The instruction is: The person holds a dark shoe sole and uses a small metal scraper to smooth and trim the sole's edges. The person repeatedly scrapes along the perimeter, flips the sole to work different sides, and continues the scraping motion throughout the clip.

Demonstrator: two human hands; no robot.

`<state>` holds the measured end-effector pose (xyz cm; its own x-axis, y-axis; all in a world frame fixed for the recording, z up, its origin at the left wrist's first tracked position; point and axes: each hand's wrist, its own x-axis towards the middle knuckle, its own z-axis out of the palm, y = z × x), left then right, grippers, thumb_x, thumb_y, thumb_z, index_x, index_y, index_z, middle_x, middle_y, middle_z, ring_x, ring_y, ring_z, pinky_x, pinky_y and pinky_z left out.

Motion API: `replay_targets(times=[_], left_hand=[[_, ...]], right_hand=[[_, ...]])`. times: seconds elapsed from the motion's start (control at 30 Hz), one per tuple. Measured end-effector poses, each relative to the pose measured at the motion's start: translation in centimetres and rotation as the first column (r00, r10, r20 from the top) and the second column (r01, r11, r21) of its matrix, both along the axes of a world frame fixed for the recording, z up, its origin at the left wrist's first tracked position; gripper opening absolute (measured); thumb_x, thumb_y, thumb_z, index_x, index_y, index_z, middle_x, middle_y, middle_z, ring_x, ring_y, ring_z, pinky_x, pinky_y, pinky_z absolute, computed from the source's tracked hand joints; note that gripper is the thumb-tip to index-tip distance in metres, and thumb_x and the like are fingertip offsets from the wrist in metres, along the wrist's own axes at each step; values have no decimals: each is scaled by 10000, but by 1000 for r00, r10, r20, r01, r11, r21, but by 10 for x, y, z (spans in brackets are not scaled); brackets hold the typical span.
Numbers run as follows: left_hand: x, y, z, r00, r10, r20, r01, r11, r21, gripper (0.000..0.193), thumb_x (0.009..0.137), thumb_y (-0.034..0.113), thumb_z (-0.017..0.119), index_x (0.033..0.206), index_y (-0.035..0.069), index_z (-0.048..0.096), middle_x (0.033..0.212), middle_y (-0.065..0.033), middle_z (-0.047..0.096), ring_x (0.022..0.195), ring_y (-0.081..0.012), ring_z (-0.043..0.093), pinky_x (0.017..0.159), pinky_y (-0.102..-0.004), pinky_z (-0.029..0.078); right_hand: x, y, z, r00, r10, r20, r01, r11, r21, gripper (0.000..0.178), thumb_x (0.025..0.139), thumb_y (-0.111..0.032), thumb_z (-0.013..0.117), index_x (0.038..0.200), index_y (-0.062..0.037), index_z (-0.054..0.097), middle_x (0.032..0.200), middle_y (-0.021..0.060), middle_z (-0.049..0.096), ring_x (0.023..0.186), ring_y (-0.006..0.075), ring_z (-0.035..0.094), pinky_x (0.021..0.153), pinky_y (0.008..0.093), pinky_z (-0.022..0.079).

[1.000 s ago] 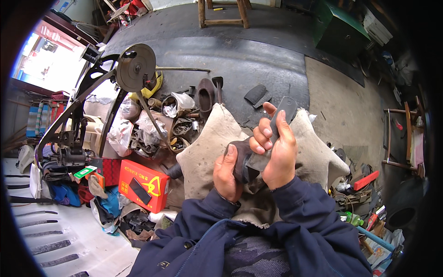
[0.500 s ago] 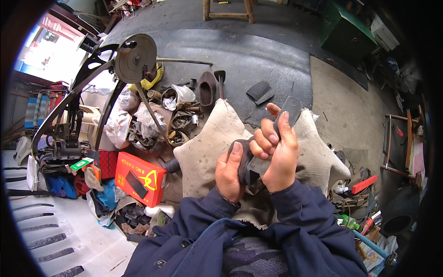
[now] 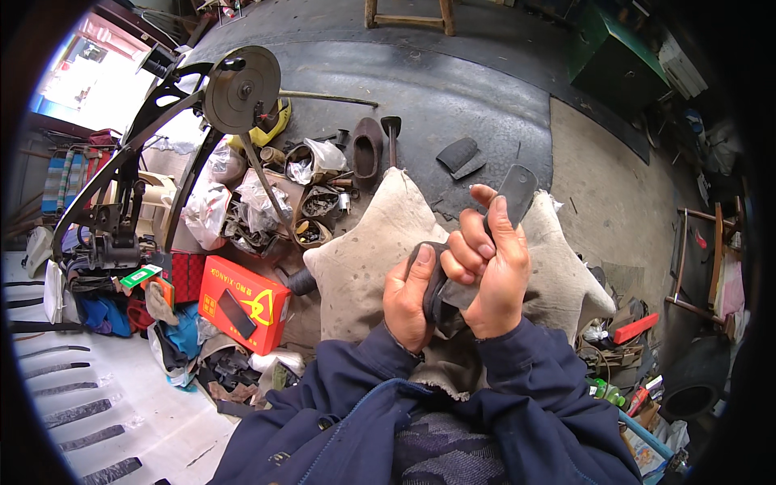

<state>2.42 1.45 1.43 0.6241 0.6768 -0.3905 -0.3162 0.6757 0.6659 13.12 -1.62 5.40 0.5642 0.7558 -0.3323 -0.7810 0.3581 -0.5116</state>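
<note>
Head view has the left hand (image 3: 406,301) grasping what looks like a dark shoe (image 3: 433,281) above the lap cloth (image 3: 360,271), the right hand (image 3: 495,279) with fingers clenched round a flat grey strip (image 3: 519,186), and imo the shoe's light and bendy, so pinch its side, strip's probably stiff.

print on 2 things
the red box (image 3: 240,288) has a row of yellow letters, 1 big yellow sign (image 3: 261,307) and small yellow writing at its left end. the small green card (image 3: 141,276) has white marks, too tiny to read.
</note>
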Motion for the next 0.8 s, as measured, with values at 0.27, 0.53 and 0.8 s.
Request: replay_targets(times=[0.27, 0.53, 0.8], left_hand=[[-5, 2, -14, 997, -51, 62, 50, 999, 15, 359, 1086, 335, 470, 1103, 9, 620, 1010, -65, 656, 886, -131, 621, 808, -272, 497], [-1, -2, -6, 1000, -20, 24, 20, 1000, -16, 383, 1092, 310, 463, 906, 17, 624, 800, -73, 661, 717, -110, 574, 695, -239, 458], [-1, 0, -2, 1000, -25, 10, 24, 1000, 14, 404, 1093, 313, 454, 814, 49, 580, 710, -38, 612, 668, -101, 545, 674, -234, 445]], right_hand=[[-2, -2, 4, 997, 46, 59, -47, 999, 11, 347, 1089, -331, 465, 1203, -8, 522, 630, -38, 333, 484, 54, 273, 441, 251, 248], [-4, -4, 4, 980, 120, 159, -126, 992, 30, 293, 1094, -318, 453, 1156, -46, 544, 630, -55, 302, 481, 41, 237, 429, 239, 248], [-3, -8, 3, 969, 197, 152, -218, 967, 133, 271, 1088, -251, 461, 1118, -2, 564, 621, -44, 331, 488, 62, 293, 444, 265, 318]])
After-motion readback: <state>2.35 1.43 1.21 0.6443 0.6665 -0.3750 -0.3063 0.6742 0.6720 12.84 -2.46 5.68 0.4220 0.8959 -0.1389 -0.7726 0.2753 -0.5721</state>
